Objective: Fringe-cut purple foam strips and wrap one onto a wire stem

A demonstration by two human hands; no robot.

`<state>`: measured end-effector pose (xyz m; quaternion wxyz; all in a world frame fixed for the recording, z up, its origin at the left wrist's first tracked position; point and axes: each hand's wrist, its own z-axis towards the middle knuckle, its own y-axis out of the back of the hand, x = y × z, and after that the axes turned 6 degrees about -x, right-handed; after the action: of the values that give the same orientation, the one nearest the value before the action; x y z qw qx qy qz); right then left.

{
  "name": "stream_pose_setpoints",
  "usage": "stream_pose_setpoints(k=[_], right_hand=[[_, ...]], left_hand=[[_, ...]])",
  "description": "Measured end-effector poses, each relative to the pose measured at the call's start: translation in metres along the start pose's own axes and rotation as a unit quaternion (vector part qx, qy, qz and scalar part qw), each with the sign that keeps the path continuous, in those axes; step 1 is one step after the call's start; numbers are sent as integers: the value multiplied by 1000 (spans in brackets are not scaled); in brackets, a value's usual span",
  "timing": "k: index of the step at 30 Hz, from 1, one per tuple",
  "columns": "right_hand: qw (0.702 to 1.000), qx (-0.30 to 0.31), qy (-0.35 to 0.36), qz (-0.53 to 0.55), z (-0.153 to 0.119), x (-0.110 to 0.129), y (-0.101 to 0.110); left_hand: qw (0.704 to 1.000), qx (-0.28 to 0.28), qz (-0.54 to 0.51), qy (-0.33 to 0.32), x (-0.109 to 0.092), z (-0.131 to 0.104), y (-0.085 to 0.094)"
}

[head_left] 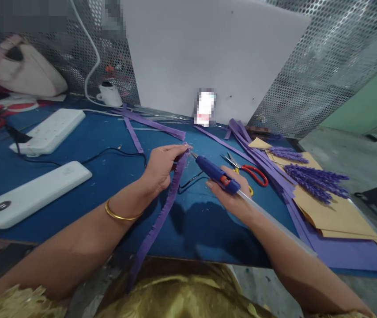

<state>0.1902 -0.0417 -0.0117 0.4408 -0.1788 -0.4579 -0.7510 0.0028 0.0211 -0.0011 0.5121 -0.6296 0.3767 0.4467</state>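
Note:
A long fringed purple strip [167,212] hangs from the pinched fingertips of my left hand [159,168] and runs down past the table's front edge. My right hand [231,192] is wrapped round a blue glue gun [213,170] with a long clear glue stick out of its back. The gun's nozzle points left and sits at or very near the strip's top end; whether it touches is too small to tell. Red-handled scissors [253,172] lie partly open just beyond my right hand. Yellow handles [250,190] show beside that hand.
Purple strips [155,125] lie at the back; more purple paper [347,256], brown sheets [341,216] and lavender-like sprigs [317,179] are at the right. White power strips [52,132] and a white device [36,194] occupy the left. A black cable crosses the blue table [195,238].

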Motion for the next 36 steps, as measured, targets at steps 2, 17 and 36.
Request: stream_pose_setpoints(k=[2,17,36], right_hand=[[1000,6,2,-3,0,0,0],[1000,-3,-1,-12,1,-2,-8],[999,-21,-12,-21,2,4,-12]], left_hand=[[1000,-4,0,-2,-1,-1,-1],[999,8,-33,-8,-4,-4,-3],[999,5,-32,-19,-4,-5,-4]])
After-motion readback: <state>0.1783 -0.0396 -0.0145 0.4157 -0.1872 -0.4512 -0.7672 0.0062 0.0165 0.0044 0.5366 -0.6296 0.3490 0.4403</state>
